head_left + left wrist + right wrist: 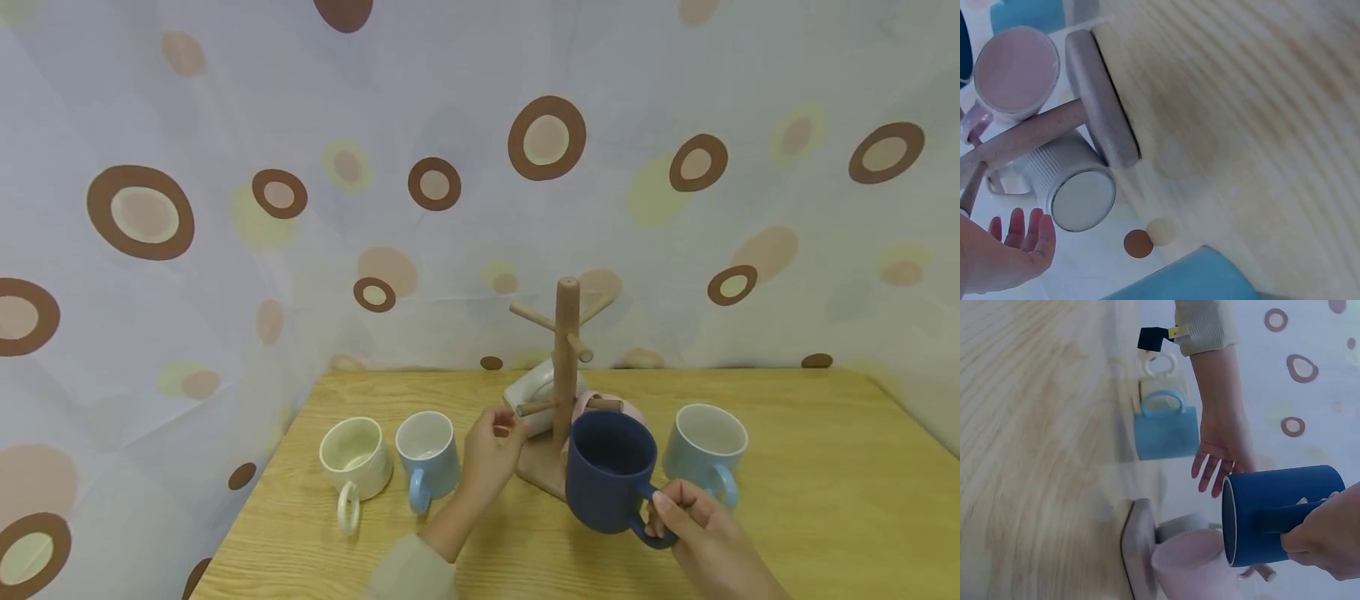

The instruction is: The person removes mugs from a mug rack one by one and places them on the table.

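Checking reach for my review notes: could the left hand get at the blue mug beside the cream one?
Likely yes: the left hand looks empty, and the blue mug stands close beside its wrist with nothing visible between them.

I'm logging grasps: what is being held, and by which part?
The right hand holds the dark blue mug by its handle; the left hand holds nothing.
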